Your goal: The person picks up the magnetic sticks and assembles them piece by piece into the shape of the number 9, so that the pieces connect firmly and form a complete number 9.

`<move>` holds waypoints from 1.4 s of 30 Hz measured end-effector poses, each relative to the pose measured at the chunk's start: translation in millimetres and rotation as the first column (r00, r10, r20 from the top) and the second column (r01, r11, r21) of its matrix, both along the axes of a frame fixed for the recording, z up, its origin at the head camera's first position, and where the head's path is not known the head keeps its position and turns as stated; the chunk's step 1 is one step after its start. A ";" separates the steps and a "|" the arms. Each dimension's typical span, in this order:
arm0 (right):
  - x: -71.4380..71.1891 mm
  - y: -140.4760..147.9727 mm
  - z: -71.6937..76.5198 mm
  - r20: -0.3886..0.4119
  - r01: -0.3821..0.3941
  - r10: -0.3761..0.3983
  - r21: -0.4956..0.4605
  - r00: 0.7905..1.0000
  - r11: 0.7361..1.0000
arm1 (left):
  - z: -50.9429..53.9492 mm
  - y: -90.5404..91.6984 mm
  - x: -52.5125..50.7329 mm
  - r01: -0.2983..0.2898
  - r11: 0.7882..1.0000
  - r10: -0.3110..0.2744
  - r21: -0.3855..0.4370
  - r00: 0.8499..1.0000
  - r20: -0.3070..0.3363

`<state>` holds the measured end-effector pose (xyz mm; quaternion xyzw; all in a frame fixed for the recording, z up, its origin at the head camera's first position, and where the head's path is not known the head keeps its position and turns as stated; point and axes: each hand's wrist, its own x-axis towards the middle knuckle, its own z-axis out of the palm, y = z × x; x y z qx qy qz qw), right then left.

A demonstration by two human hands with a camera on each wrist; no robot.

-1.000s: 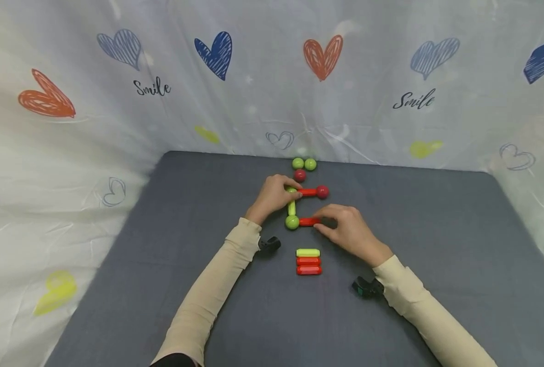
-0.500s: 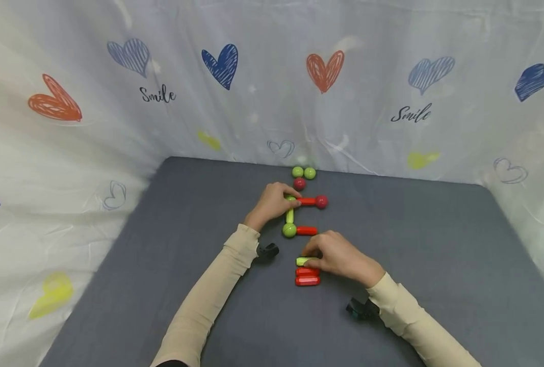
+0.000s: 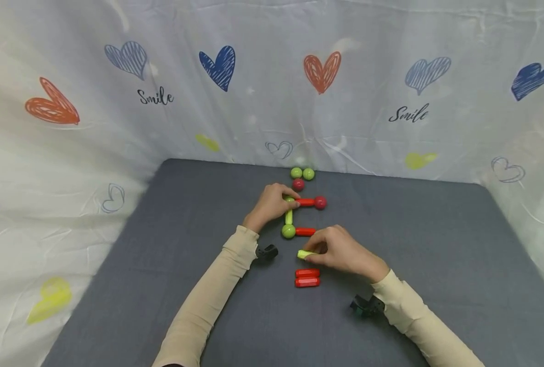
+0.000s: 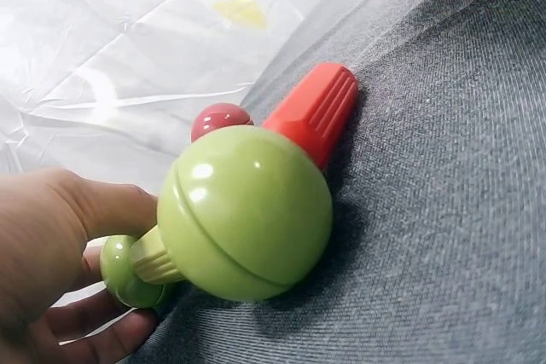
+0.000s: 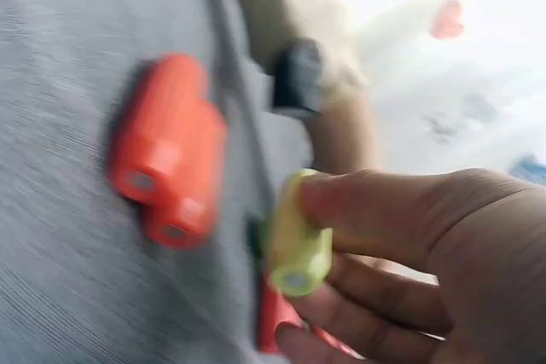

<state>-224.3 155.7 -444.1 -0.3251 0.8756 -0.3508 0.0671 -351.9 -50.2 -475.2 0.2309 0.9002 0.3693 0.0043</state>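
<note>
At the far green ball (image 4: pixel 128 272) of a joined figure, my left hand (image 3: pixel 272 205) grips with thumb and fingers. A yellow-green rod (image 3: pixel 289 217) links that ball to a nearer green ball (image 3: pixel 288 231). From the nearer ball a red rod (image 3: pixel 305 232) points right. Another red rod (image 3: pixel 306 202) runs from the far ball to a red ball (image 3: pixel 320 203). Between thumb and fingers my right hand (image 3: pixel 345 251) pinches a loose yellow-green magnetic rod (image 5: pixel 299 236), just in front of the figure. Its end shows a grey metal disc.
Two red rods (image 3: pixel 307 278) lie side by side in front of the right hand. Behind the figure sit a loose red ball (image 3: pixel 298 184) and two green balls (image 3: pixel 302 174). A white curtain (image 3: pixel 262 92) hangs along the grey table's back edge.
My right hand let go of the red rod at the nearer ball, came down to the row of rods, and lifted the yellow-green one away toward the figure. The left hand keeps its place.
</note>
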 end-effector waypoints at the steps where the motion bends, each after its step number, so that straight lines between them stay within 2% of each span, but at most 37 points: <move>1: -2.2 3.9 1.7 0.008 0.035 -0.035 -0.047 0.999 0.998 | 0.0 0.0 -0.2 0.000 1.000 0.000 -0.001 1.000 -0.001; 3: -8.4 13.1 3.7 0.022 0.130 -0.128 -0.131 0.991 0.983 | 0.0 0.0 -0.8 0.001 1.000 -0.001 0.002 1.000 -0.002; 5: -16.0 22.7 1.9 0.050 0.245 -0.240 -0.203 0.970 0.948 | -0.2 0.0 -1.4 0.000 1.000 0.000 0.005 1.000 -0.005; 8: -27.9 32.6 -6.2 0.162 0.419 -0.388 -0.267 0.907 0.868 | -1.1 -0.4 -1.4 0.001 1.000 -0.001 0.001 1.000 -0.005; 11: -37.1 34.8 -17.1 0.299 0.550 -0.473 -0.282 0.829 0.786 | -2.2 -1.1 -0.6 0.002 1.000 -0.002 -0.012 1.000 0.002; 13: -41.4 32.5 -23.0 0.363 0.608 -0.506 -0.271 0.783 0.746 | -2.5 -1.4 0.1 0.003 1.000 -0.003 -0.017 1.000 0.008; 15: -44.6 29.2 -27.4 0.388 0.646 -0.536 -0.254 0.750 0.720 | -2.2 -1.5 0.6 0.004 1.000 -0.004 -0.014 1.000 0.012; 17: -47.1 25.6 -30.2 0.389 0.677 -0.570 -0.239 0.724 0.696 | -1.7 -1.4 0.9 0.006 1.000 -0.006 -0.009 1.000 0.010; 21: -50.2 21.0 -32.7 0.377 0.722 -0.624 -0.230 0.684 0.653 | -0.2 -0.6 0.7 0.009 1.000 -0.009 -0.003 1.000 -0.003; 24: -51.4 20.0 -33.3 0.365 0.744 -0.653 -0.226 0.664 0.629 | 0.4 0.3 0.3 0.014 1.000 -0.014 -0.005 1.000 -0.002; 26: -52.2 20.1 -33.2 0.357 0.748 -0.661 -0.226 0.660 0.624 | 0.7 0.7 0.1 0.017 1.000 -0.017 -0.005 1.000 -0.004; 35: -56.2 21.6 -32.5 0.355 0.729 -0.641 -0.248 0.681 0.638 | 1.7 1.3 -1.3 0.006 1.000 -0.006 -0.003 1.000 -0.015; 42: -55.4 21.4 -37.2 0.357 0.732 -0.642 -0.249 0.678 0.634 | 0.3 1.5 0.7 0.015 1.000 -0.015 -0.023 1.000 -0.005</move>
